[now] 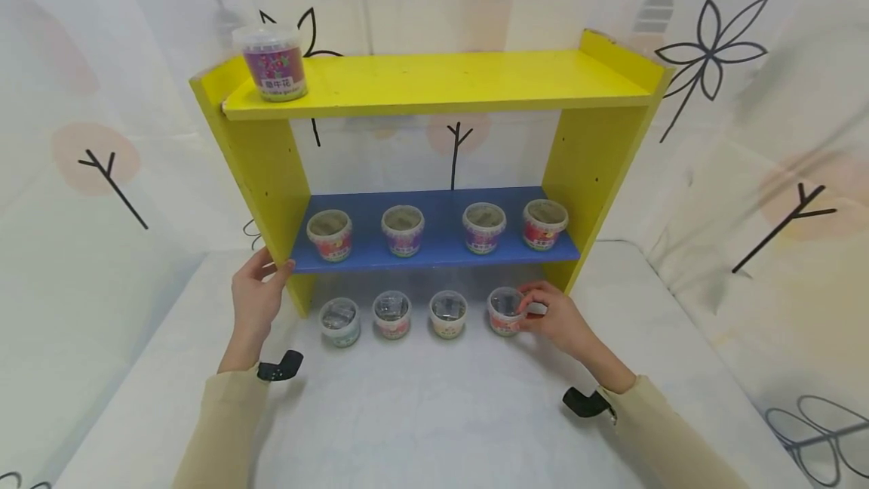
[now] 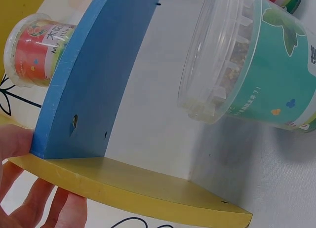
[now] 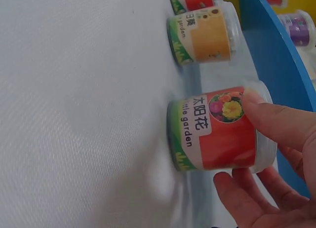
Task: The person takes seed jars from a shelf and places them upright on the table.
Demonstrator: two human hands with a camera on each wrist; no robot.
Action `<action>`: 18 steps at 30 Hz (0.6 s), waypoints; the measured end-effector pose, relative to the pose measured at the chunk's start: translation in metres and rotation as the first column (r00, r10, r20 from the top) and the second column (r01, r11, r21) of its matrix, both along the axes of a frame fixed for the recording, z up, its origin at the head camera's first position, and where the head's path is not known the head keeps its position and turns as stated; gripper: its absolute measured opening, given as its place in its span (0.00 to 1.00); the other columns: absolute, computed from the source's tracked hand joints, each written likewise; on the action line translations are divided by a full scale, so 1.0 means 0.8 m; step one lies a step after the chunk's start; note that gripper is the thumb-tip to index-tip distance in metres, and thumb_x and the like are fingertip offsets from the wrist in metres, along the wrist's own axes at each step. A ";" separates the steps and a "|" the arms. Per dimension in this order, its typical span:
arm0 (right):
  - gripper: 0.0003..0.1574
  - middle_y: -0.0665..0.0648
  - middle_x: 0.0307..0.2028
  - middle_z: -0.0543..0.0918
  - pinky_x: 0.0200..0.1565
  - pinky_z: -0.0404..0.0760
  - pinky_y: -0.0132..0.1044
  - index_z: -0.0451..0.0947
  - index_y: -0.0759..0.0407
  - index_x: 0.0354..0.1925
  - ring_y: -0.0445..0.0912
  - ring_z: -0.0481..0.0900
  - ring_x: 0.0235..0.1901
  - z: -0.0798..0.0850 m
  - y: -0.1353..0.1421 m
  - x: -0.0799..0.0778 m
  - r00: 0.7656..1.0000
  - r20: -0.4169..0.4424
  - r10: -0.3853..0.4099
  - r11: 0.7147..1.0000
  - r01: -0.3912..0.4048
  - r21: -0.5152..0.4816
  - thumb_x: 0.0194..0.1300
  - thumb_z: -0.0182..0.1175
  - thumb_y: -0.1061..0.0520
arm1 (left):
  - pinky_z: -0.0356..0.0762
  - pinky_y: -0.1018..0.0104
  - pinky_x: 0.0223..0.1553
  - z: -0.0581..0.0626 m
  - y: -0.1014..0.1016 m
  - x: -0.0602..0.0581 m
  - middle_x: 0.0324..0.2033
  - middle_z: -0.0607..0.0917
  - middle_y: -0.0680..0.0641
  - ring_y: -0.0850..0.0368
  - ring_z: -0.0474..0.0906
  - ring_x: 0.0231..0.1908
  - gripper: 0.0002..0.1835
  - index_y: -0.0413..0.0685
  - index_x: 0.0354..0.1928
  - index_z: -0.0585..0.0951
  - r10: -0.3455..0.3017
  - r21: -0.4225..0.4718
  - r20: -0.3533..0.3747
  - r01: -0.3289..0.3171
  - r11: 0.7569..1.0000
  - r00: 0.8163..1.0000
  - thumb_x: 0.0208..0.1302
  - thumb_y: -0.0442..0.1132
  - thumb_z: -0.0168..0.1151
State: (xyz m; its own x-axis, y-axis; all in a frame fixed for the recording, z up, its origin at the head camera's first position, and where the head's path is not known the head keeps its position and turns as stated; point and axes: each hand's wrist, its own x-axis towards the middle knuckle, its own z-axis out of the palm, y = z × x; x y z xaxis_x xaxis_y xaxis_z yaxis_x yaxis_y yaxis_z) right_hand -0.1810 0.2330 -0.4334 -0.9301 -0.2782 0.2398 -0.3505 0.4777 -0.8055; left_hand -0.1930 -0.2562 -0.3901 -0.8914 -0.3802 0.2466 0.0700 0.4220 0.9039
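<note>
My left hand (image 1: 254,296) grips the left side panel of a yellow and blue shelf unit (image 1: 434,83), its thumb at the front corner of the blue shelf (image 1: 434,255). With my right hand (image 1: 560,321) I hold a small clear-lidded plastic tub (image 3: 224,132) by its lid end, thumb on one side and fingers on the other. That tub has a red label with flower pictures. It stands at the right end of a row of tubs on the table, below the blue shelf. A green-labelled tub (image 2: 276,65) stands at the row's left end, nearest my left hand.
Two more tubs, one red-labelled (image 1: 391,315) and one orange-labelled (image 3: 210,34), stand between the end ones. Several tubs with red or purple labels line the blue shelf. One purple-labelled tub (image 1: 274,66) sits at the left of the yellow top shelf.
</note>
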 end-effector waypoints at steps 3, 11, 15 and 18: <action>0.16 0.65 0.51 0.76 0.50 0.82 0.51 0.78 0.60 0.31 0.60 0.74 0.52 -0.002 0.001 0.000 1.000 -0.007 -0.001 1.000 0.001 0.022 0.49 0.77 0.66 | 0.75 0.51 0.59 0.000 0.000 0.000 0.59 0.79 0.46 0.50 0.73 0.59 0.27 0.54 0.70 0.72 0.001 0.003 0.003 -0.001 1.000 1.000 0.71 0.46 0.61; 0.18 0.65 0.50 0.76 0.51 0.82 0.53 0.78 0.62 0.34 0.59 0.74 0.51 0.000 -0.001 0.001 1.000 -0.004 -0.006 0.999 0.006 0.033 0.49 0.77 0.66 | 0.75 0.52 0.60 -0.001 -0.001 -0.001 0.59 0.78 0.45 0.49 0.73 0.59 0.27 0.54 0.70 0.72 0.002 0.007 0.005 -0.002 1.000 1.000 0.71 0.46 0.61; 0.17 0.68 0.50 0.75 0.52 0.80 0.58 0.77 0.67 0.36 0.62 0.73 0.52 0.015 -0.006 0.010 1.000 0.006 0.003 1.000 -0.003 0.012 0.51 0.75 0.68 | 0.75 0.51 0.60 0.001 -0.001 0.001 0.60 0.78 0.45 0.49 0.73 0.60 0.27 0.54 0.70 0.72 -0.002 0.006 0.005 0.002 1.000 1.000 0.71 0.46 0.61; 0.18 0.66 0.52 0.76 0.54 0.78 0.58 0.78 0.65 0.39 0.62 0.74 0.54 0.014 -0.003 0.008 1.000 -0.011 0.001 1.000 0.000 0.024 0.51 0.76 0.66 | 0.74 0.50 0.60 0.003 0.000 0.003 0.60 0.78 0.44 0.48 0.73 0.60 0.28 0.53 0.70 0.72 -0.007 0.005 0.005 0.007 1.000 1.000 0.71 0.46 0.61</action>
State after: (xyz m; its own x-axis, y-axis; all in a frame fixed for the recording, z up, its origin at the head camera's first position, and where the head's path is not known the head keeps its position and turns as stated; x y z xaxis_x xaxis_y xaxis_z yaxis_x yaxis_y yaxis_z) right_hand -0.1747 0.2307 -0.4219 -0.9274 -0.2844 0.2431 -0.3595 0.4970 -0.7898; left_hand -0.1910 -0.2560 -0.3877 -0.8952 -0.3753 0.2403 0.0683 0.4173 0.9062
